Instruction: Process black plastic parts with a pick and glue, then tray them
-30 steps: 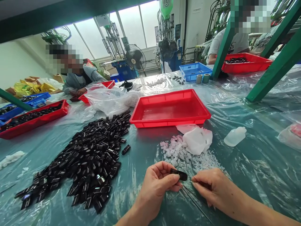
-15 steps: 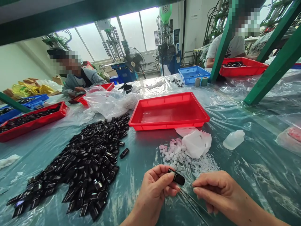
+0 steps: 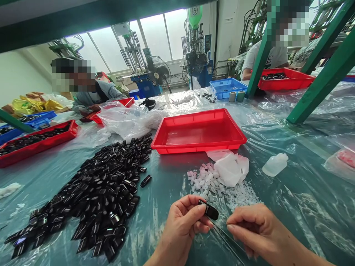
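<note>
My left hand (image 3: 184, 225) pinches a small glossy black plastic piece (image 3: 212, 212) between thumb and fingers, its rounded end pointing right. Just to the right, my right hand (image 3: 252, 227) is closed, thumb against forefinger; whatever lies between the fingertips is too small to make out. A thin, dark, rod-like tool with two long lines (image 3: 226, 240) runs from below the black piece down under my right hand. I cannot tell whether that hand grips it. Beyond my hands lies a heap of small white and pinkish pieces (image 3: 206, 181) beside a crumpled white wad (image 3: 231, 168).
A large pile of black pieces (image 3: 102, 192) spreads at left, one piece (image 3: 145, 180) apart from it. Behind stands a red tray (image 3: 199, 147). A small translucent bottle (image 3: 275, 164) lies at right. Green posts (image 3: 318, 85) rise from the table. Two people sit across.
My hands stay nearly in place, with the black piece still in the left one. The view shifts slightly. The person at far left has moved their head and hands a little.
</note>
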Tool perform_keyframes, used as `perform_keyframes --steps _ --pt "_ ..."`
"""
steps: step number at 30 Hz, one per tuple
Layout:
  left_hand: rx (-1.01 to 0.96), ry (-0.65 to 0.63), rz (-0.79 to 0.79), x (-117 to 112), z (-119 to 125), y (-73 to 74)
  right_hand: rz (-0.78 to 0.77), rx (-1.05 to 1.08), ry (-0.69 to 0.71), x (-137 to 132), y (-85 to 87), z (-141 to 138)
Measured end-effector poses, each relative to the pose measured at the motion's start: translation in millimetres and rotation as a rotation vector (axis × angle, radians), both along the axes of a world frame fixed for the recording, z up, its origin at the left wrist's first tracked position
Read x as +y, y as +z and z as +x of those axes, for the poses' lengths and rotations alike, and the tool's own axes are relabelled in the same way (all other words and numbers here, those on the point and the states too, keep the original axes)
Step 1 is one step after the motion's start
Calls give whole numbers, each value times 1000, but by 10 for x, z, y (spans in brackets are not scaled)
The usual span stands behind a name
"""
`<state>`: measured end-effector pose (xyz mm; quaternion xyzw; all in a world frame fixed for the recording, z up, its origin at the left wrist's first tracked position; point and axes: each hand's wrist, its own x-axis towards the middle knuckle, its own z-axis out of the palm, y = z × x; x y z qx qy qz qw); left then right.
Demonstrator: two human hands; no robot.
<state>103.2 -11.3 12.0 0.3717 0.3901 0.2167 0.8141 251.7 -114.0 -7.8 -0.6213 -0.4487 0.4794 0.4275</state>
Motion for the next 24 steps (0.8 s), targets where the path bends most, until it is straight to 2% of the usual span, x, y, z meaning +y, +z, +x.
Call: perform_keyframes --steps 14,24 --pt "25 -13 14 -12 16 7 -9 14 6 -5 0 -3" --pt "29 -46 34 -22 33 -42 -38 -45 21 -23 -2 -19"
